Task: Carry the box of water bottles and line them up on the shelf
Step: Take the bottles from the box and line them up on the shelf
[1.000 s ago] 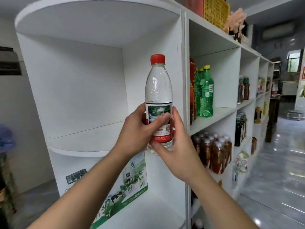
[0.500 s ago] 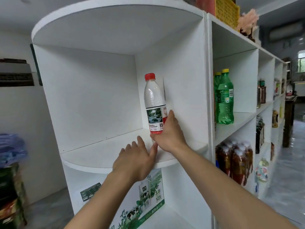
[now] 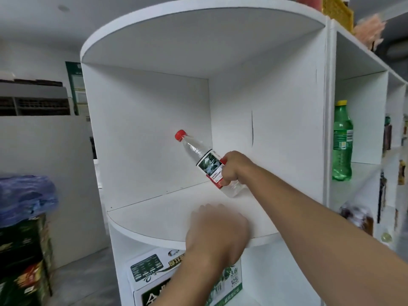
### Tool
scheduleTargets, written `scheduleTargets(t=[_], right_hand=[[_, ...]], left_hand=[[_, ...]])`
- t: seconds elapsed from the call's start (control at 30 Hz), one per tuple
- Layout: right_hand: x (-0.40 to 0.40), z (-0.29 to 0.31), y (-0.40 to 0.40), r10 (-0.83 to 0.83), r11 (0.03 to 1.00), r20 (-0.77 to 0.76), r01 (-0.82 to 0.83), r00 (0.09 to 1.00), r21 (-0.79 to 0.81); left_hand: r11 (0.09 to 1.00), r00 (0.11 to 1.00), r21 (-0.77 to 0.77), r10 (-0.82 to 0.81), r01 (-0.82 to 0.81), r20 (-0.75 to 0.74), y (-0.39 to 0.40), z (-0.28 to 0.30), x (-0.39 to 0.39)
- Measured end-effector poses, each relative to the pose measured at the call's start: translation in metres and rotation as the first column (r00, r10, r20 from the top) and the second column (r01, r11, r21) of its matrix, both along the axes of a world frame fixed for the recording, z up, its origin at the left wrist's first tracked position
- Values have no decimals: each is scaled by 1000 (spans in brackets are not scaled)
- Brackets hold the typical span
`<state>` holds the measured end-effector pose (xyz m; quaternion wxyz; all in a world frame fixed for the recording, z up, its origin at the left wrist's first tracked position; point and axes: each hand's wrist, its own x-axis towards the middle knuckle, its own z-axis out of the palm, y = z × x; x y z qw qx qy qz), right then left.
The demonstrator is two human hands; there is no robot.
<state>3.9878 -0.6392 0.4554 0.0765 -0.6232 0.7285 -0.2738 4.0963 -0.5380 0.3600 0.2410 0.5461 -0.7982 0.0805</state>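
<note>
A clear water bottle (image 3: 194, 149) with a red cap and a red-and-white label leans to the left, its base touching the back right corner of the white curved shelf (image 3: 154, 215). My right hand (image 3: 234, 167) is shut around its lower half. My left hand (image 3: 217, 235) hovers over the shelf's front edge, blurred, fingers loosely curled, holding nothing. A white and green carton (image 3: 150, 274) stands in the compartment below the shelf.
A green soda bottle (image 3: 342, 140) stands in the neighbouring compartment to the right, with brown drink bottles (image 3: 357, 219) below it. Stacked green boxes (image 3: 22, 261) topped by a blue bundle (image 3: 24, 195) sit at the far left. A yellow basket (image 3: 337, 9) rests on top.
My right hand has carried the bottle deeper to the shelf's back right corner and tipped it leftward. My left hand has let go of the bottle and dropped back over the front edge.
</note>
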Motion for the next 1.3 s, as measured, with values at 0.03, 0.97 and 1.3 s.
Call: scheduleTargets(t=[0.03,0.97,1.3], right_hand=[[2,-3,-3,-3,999,-3,3,1000,-37],[7,-32,-73,-87,985,-78,75,993,-153],[-5,-31,-13,4,1000,-150,-3,989,3]], left_hand=[[1000,1000,0,1,-1,-4,1,1,0],[998,987,52,15,-23,158,2,2,-2],[998,996,46,-46,42,79,0,8,5]])
